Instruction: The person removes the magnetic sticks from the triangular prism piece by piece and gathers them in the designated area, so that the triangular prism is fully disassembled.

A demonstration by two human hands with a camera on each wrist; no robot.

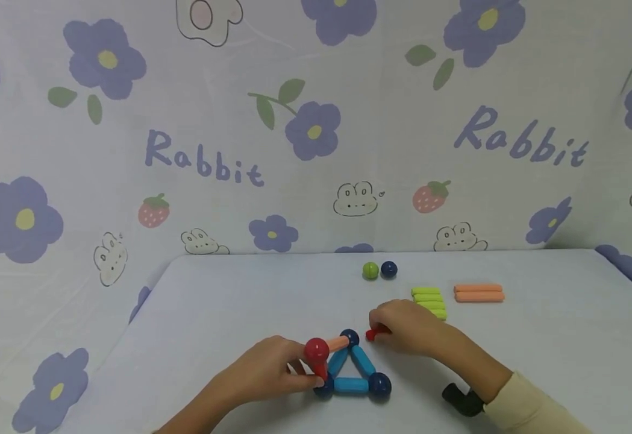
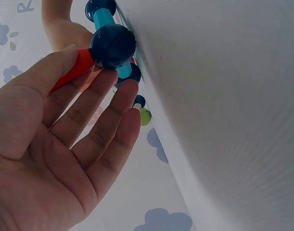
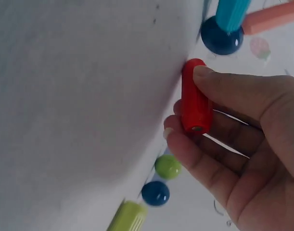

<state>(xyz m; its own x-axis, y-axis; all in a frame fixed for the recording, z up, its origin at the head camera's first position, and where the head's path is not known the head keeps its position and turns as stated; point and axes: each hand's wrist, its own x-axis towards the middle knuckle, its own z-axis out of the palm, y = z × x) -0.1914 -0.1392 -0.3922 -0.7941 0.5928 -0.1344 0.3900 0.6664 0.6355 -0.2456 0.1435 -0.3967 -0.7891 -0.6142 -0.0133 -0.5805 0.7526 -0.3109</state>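
A flat triangle of light blue rods (image 1: pixel 352 385) and dark blue balls (image 1: pixel 379 386) lies near the table's front. My left hand (image 1: pixel 272 371) pinches a red rod (image 2: pixel 75 69) between thumb and fingers at the triangle's front left ball. This rod stands up from that ball and carries a red ball (image 1: pixel 316 350) on top. From the red ball an orange rod (image 1: pixel 338 344) runs toward the triangle's back ball (image 1: pixel 350 337). To the right of that ball, my right hand (image 1: pixel 402 328) holds another red rod (image 3: pixel 196 98) between thumb and fingers, low over the table.
Farther back on the white table (image 1: pixel 250 283) sit a green ball (image 1: pixel 370 270) and a dark blue ball (image 1: pixel 388 269) side by side. Several yellow-green rods (image 1: pixel 426 292) lie in a row beyond the right hand, with two orange rods (image 1: pixel 479 293) to their right.
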